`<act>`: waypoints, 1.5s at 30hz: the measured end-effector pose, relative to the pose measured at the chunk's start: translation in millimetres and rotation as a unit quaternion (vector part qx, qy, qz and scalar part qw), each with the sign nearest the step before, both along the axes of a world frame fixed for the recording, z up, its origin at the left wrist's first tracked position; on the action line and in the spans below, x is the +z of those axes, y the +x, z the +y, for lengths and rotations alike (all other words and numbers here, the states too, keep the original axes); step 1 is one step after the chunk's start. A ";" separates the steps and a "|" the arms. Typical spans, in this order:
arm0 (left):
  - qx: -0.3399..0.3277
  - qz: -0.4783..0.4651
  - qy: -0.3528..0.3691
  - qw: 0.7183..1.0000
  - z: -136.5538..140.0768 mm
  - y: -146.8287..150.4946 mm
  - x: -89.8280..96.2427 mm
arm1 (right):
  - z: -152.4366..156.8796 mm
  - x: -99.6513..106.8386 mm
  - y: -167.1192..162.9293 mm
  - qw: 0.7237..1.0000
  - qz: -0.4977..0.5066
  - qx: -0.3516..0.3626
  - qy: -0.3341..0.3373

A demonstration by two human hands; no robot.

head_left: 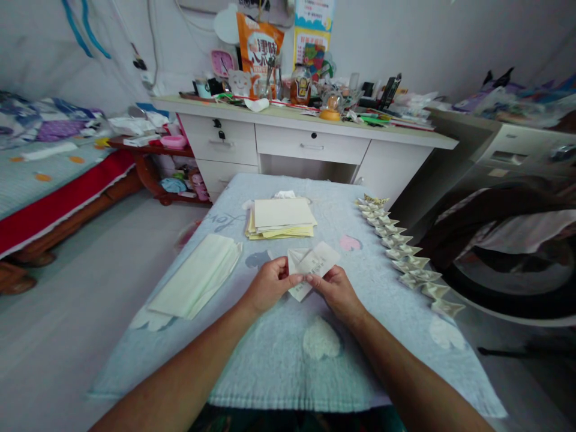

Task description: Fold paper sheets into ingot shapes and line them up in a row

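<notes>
A partly folded sheet of printed paper (315, 259) is held just above the middle of the cloth-covered table (288, 372). My left hand (272, 281) pinches its left side, and my right hand (335, 291) pinches it from the right. Both thumbs meet near the centre of the paper. Beyond my hands lies a stack of pale and yellow paper sheets (283, 215). To the left rests a pile of long folded pale paper (195, 276). Along the right side runs a row of folded paper boat-like shapes (409, 258), several of them nested closely together.
A white desk (315, 144) crowded with jars, a snack bag (258, 51) and a pink clock (222, 62) stands behind the table. On the right is a front-loading washing machine (508, 156) with clothes at its opening. A bed (58, 174) is at the left.
</notes>
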State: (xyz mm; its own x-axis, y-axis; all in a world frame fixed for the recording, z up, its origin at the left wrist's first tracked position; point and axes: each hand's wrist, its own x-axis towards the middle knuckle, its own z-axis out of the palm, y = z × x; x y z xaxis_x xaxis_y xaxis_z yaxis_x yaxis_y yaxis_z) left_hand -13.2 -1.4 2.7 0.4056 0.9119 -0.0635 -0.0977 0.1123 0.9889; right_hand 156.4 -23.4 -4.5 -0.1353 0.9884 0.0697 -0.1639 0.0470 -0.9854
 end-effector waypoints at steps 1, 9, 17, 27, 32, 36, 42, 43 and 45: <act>-0.006 0.006 0.005 1.000 -0.7 1.4 -0.7 | -0.6 1.3 -1.0 1.000 0.016 0.002 -0.010; -0.035 0.070 0.033 0.996 -4.8 6.4 -2.4 | -1.4 7.0 -0.9 0.996 0.081 -0.005 -0.033; -0.068 0.040 0.021 0.997 -7.5 8.6 1.6 | -0.9 -0.4 1.6 0.994 0.095 -0.017 -0.041; 0.005 0.142 0.088 0.986 -4.2 3.4 -7.0 | 3.3 7.7 6.8 0.995 0.037 -0.087 0.024; 0.061 0.108 0.109 0.986 -5.1 0.4 -2.4 | 6.0 13.0 22.8 0.936 -0.205 -0.208 0.196; 0.037 0.090 0.133 0.986 -9.4 2.2 -1.1 | 4.2 13.3 24.3 0.844 -0.382 -0.207 0.314; 0.081 0.213 0.248 0.942 -12.8 2.4 0.2 | -0.1 9.9 12.7 0.758 -0.555 -0.115 0.323; 0.086 0.237 0.276 0.928 -12.6 1.2 0.5 | -0.8 9.6 10.8 0.748 -0.572 -0.100 0.320; 0.079 0.277 0.327 0.900 -12.3 -1.5 1.2 | -1.9 9.1 7.1 0.734 -0.598 -0.068 0.315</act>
